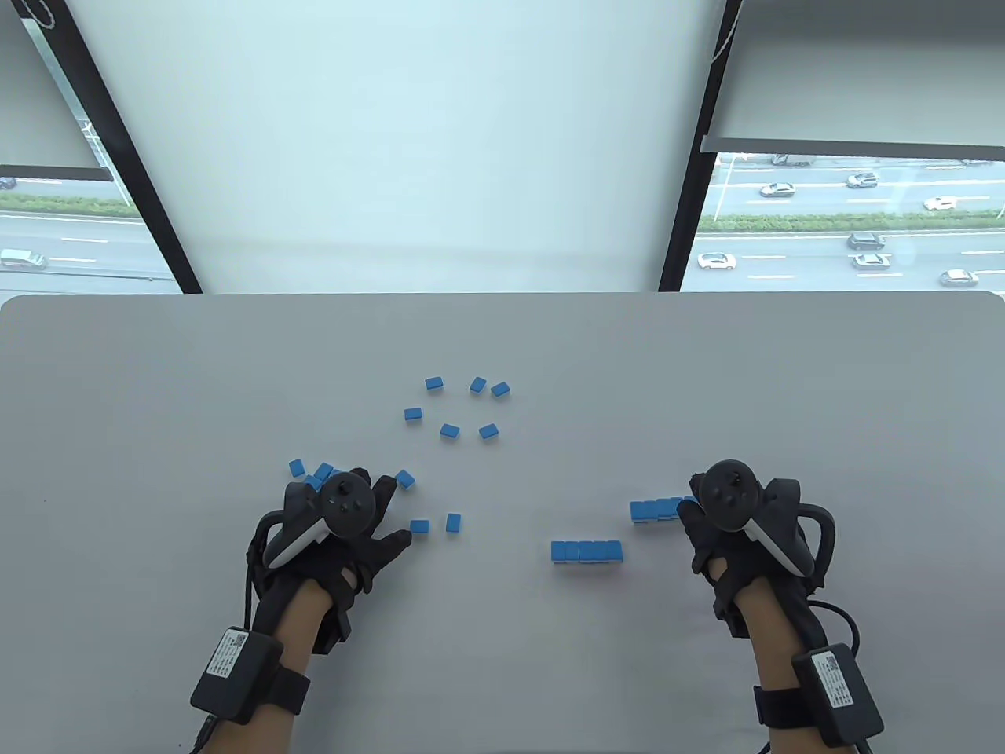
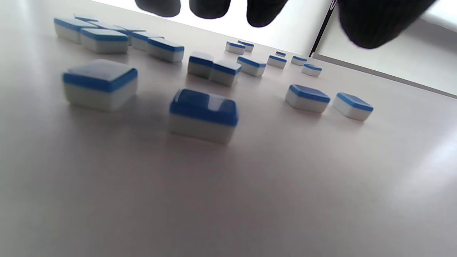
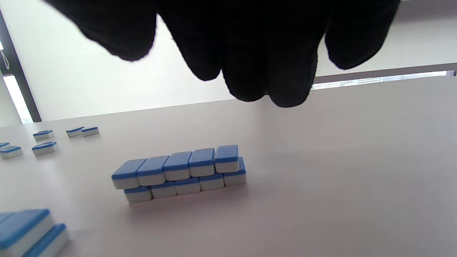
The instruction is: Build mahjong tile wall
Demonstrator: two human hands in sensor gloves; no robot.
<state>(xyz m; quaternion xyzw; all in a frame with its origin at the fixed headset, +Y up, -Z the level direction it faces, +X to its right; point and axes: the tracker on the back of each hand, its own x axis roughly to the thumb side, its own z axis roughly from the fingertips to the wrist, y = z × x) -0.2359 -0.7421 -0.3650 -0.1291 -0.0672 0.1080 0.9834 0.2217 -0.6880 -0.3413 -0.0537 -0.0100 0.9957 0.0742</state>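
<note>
Blue-backed mahjong tiles lie on the grey table (image 1: 785,377). A two-layer wall section (image 1: 586,551) stands at centre right. A second two-layer section (image 1: 655,510) stands just left of my right hand (image 1: 697,520), its right end hidden by the hand. In the right wrist view this section (image 3: 178,173) has its top row shifted left, and my fingers (image 3: 257,71) hang above it, apart from it and empty. My left hand (image 1: 375,514) hovers with spread fingers over loose tiles (image 1: 419,525) and holds nothing. Its fingertips (image 2: 210,9) show above the tiles (image 2: 203,114).
Several loose tiles (image 1: 449,430) lie scattered at table centre, and a small cluster (image 1: 314,471) sits beside my left hand. The other wall section shows at the bottom left of the right wrist view (image 3: 25,232). Windows stand beyond the table's far edge.
</note>
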